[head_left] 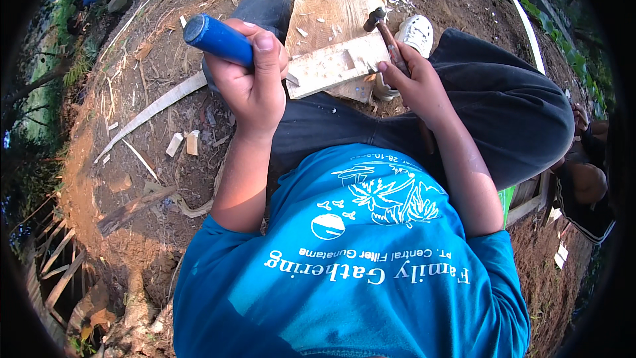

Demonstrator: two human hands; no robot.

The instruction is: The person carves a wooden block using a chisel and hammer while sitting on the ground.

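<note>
My left hand (257, 86) is closed round the thick blue handle of a chisel (222, 41). A bit of the chisel's metal blade shows beside my fingers, at the left end of a pale wooden piece (331, 65). That piece has recesses cut into its upper face and lies across a broad wooden block (331, 3) between my legs. In my right hand (419, 83) is a small hammer (392, 45), gripped by its brown handle with the dark head up, over the right end of the piece. Whether my right fingers also touch the wood, I cannot tell.
Wood chips (192, 142) and offcuts lie on the brown soil. A long curved wood strip (156, 111) is to the left, near a rough stick (136, 211). Another pale strip (525, 26) stretches along the far right. Part of another person (588, 182) shows at the right edge.
</note>
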